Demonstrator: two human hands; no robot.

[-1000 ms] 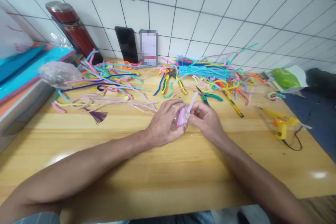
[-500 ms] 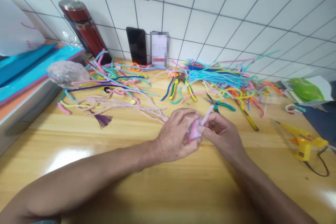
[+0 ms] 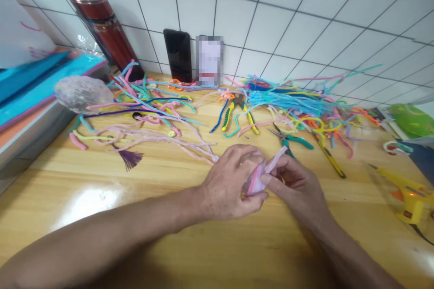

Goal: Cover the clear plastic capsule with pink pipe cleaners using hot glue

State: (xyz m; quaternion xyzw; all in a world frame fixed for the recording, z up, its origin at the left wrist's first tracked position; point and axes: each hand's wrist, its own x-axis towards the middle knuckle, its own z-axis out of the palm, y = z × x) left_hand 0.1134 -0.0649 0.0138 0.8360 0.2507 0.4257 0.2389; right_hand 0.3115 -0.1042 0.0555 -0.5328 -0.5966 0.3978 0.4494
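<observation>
My left hand (image 3: 225, 185) is curled around a small bundle (image 3: 257, 181) wound with lilac and pink pipe cleaner; most of it is hidden by the fingers. A lilac pipe cleaner (image 3: 278, 158) lies against the bundle with its free end pointing up and right. My right hand (image 3: 300, 185) pinches this strand between thumb and fingers, the thumb tip pressed at the bundle's right side. Long pale pink and lilac pipe cleaners (image 3: 176, 144) lie on the table up to the left hand's knuckles.
Behind the hands lie yellow-green pliers (image 3: 252, 124), teal-handled pliers (image 3: 298, 141), a yellow cutter knife (image 3: 334, 162) and heaped pipe cleaners (image 3: 288, 101). A yellow glue gun (image 3: 407, 192) is at right. Two phones (image 3: 178, 56) and a red flask (image 3: 105, 31) stand by the tiled wall.
The view has shifted slightly, so the glue gun sits closer to the right edge. Both hands keep their hold on the bundle and the lilac strand, with little other movement.
</observation>
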